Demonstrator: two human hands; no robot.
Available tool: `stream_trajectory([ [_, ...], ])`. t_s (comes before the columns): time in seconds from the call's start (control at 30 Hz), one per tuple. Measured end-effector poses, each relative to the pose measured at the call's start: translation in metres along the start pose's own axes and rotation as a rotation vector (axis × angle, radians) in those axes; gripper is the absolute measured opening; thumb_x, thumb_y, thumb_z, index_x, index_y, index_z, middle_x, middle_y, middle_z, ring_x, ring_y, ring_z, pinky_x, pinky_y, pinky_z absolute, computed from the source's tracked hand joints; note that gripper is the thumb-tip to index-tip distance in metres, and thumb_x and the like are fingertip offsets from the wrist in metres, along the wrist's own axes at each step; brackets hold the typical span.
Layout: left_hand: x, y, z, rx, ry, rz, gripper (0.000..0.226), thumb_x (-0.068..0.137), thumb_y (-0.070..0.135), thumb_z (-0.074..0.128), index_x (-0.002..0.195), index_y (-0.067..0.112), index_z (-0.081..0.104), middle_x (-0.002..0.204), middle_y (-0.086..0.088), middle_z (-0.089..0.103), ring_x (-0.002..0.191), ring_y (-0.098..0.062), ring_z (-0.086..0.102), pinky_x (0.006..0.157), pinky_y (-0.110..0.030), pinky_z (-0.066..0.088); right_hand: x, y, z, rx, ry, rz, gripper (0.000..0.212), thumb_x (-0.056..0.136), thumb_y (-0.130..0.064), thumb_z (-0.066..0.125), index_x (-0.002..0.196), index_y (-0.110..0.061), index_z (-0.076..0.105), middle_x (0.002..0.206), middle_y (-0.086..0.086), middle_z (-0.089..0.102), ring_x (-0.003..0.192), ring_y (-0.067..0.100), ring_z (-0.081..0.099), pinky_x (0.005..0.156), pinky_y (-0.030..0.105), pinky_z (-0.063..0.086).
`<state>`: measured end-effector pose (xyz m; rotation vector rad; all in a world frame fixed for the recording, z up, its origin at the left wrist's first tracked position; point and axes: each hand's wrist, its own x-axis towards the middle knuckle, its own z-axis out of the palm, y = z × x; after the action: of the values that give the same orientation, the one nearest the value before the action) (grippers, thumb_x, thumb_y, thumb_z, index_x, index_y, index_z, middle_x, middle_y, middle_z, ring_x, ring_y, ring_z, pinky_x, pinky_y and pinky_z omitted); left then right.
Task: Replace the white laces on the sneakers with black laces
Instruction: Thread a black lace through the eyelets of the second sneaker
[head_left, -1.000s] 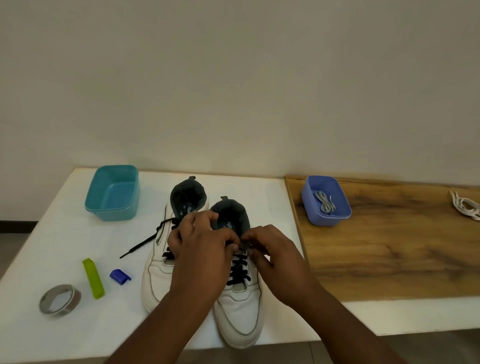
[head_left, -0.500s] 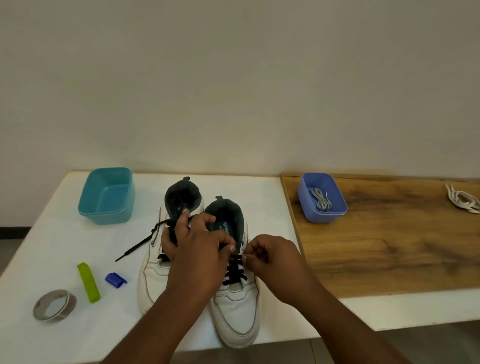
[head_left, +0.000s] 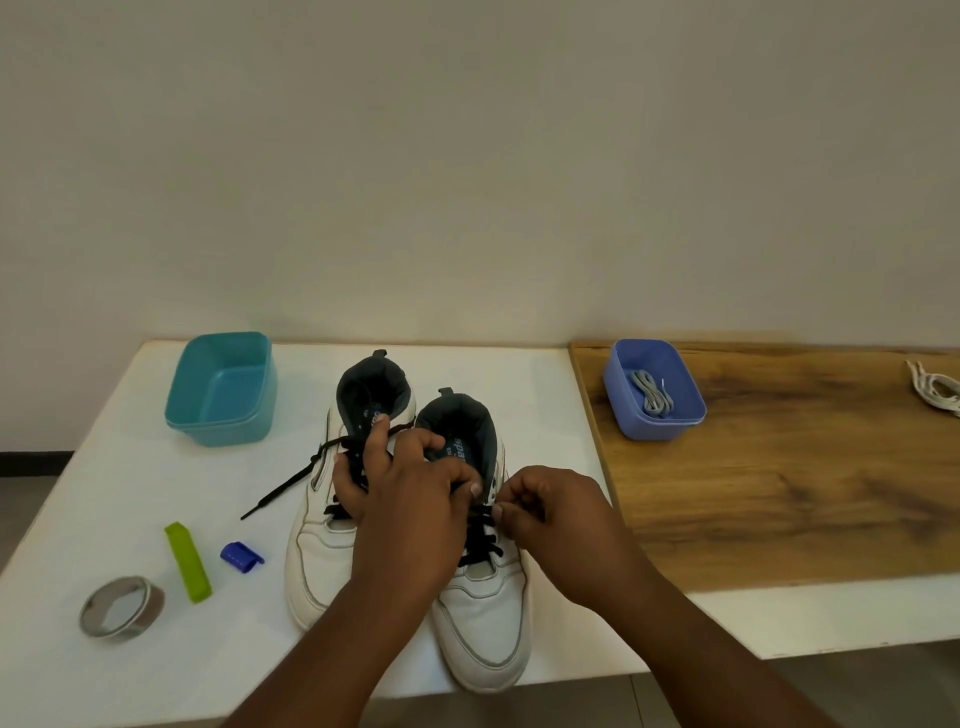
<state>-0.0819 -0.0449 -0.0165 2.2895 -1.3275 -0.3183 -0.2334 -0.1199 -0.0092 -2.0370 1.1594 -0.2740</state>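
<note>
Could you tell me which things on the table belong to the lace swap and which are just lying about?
Belonging to the job:
- two white sneakers
- black laces, worked by the left hand and right hand
- white laces lying on the wooden board

Just lying about:
- teal tub
- blue tub with a grey cord
- tape roll
- green clip
- small blue clip

We see a white tabletop w/ white leather sneakers, teal plastic tub, tape roll, green clip; adjoining wood board w/ blue tub.

Plain room: bare wall, white table
</note>
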Motion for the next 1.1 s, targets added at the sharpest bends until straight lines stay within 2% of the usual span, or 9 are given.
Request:
stream_trajectory([
  [0.17, 0.003, -0.002, 0.003, 0.026, -0.02, 0.021, 0.01, 0.093, 0.047, 0.062, 0.095, 0.046, 0.072, 0.137, 0.021, 0.044, 0.153, -0.022, -0.001, 0.117, -0.063, -0.004, 0.001, 0.004, 0.002, 0.016, 0.013, 0.023, 0.008, 0.096, -0.028, 0.067, 0.089, -0.027, 0.071, 0.081, -0.007, 0.071, 0.076, 0.009, 0.067, 0.075, 0.028, 0.057],
  [0.47, 0.004, -0.001, 0.009, 0.03, -0.03, 0.031, 0.02, 0.097, 0.05, 0.053, 0.099, 0.045, 0.072, 0.134, 0.023, 0.048, 0.151, -0.017, 0.01, 0.117, -0.06, -0.01, 0.0, 0.001, 0.005, -0.038, 0.041, -0.007, 0.007, 0.097, -0.031, 0.067, 0.095, -0.026, 0.07, 0.083, -0.009, 0.069, 0.078, 0.007, 0.065, 0.076, 0.024, 0.055],
  [0.63, 0.002, 0.0, 0.006, 0.051, -0.05, 0.048, 0.022, 0.098, 0.051, 0.05, 0.104, 0.044, 0.07, 0.145, 0.021, 0.043, 0.153, -0.019, 0.005, 0.117, -0.06, -0.014, -0.002, -0.003, 0.0, -0.036, 0.056, -0.047, 0.013, 0.1, -0.03, 0.062, 0.091, -0.025, 0.069, 0.08, -0.01, 0.067, 0.077, 0.005, 0.062, 0.067, 0.014, 0.047],
  [0.7, 0.0, 0.0, 0.002, 0.047, -0.056, 0.062, 0.024, 0.097, 0.052, 0.048, 0.113, 0.046, 0.066, 0.147, 0.021, 0.04, 0.153, -0.017, 0.004, 0.117, -0.06, -0.014, -0.002, -0.002, -0.001, 0.003, 0.079, -0.034, 0.015, 0.101, -0.025, 0.058, 0.088, -0.023, 0.065, 0.078, -0.007, 0.066, 0.074, 0.008, 0.063, 0.066, 0.018, 0.051],
  [0.8, -0.001, -0.007, -0.005, 0.078, -0.101, 0.103, 0.044, 0.09, 0.068, 0.044, 0.128, 0.047, 0.05, 0.147, 0.025, 0.036, 0.153, -0.014, 0.004, 0.118, -0.06, -0.013, 0.0, -0.012, -0.007, 0.46, 0.209, 0.107, 0.016, 0.103, -0.011, 0.047, 0.089, -0.008, 0.055, 0.088, 0.009, 0.071, 0.067, 0.022, 0.068, 0.059, 0.032, 0.057],
  [0.87, -0.001, -0.011, -0.009, 0.127, -0.143, 0.135, 0.066, 0.077, 0.084, 0.044, 0.131, 0.046, 0.041, 0.147, 0.025, 0.034, 0.153, -0.014, 0.006, 0.117, -0.06, -0.012, -0.001, -0.029, -0.021, 0.992, 0.353, 0.213, 0.014, 0.105, -0.006, 0.04, 0.095, -0.004, 0.05, 0.096, 0.019, 0.074, 0.066, 0.028, 0.07, 0.056, 0.031, 0.057],
  [0.93, -0.002, -0.012, -0.009, 0.159, -0.163, 0.151, 0.075, 0.068, 0.087, 0.052, 0.129, 0.045, 0.038, 0.145, 0.025, 0.034, 0.152, -0.013, 0.007, 0.118, -0.06, -0.01, -0.005, -0.04, -0.036, 1.278, 0.546, 0.17, 0.017, 0.108, -0.011, 0.037, 0.106, -0.005, 0.052, 0.093, 0.02, 0.074, 0.074, 0.032, 0.073, 0.061, 0.031, 0.06],
  [1.0, -0.003, -0.011, -0.009, 0.153, -0.16, 0.148, 0.075, 0.067, 0.084, 0.058, 0.128, 0.045, 0.039, 0.144, 0.026, 0.036, 0.152, -0.012, 0.006, 0.118, -0.061, -0.01, -0.009, -0.043, -0.047, 1.199, 0.734, -0.039, 0.018, 0.11, -0.014, 0.037, 0.11, -0.005, 0.053, 0.087, 0.015, 0.071, 0.08, 0.03, 0.073, 0.069, 0.031, 0.061],
  [1.1, -0.005, -0.011, -0.01, 0.167, -0.158, 0.159, 0.074, 0.067, 0.082, 0.052, 0.129, 0.044, 0.038, 0.145, 0.025, 0.034, 0.153, -0.014, 0.005, 0.116, -0.062, -0.011, -0.013, -0.034, -0.058, 0.367, 0.904, -0.362, 0.011, 0.105, -0.007, 0.05, 0.114, -0.005, 0.056, 0.103, 0.004, 0.068, 0.1, 0.015, 0.068, 0.086, 0.022, 0.055],
])
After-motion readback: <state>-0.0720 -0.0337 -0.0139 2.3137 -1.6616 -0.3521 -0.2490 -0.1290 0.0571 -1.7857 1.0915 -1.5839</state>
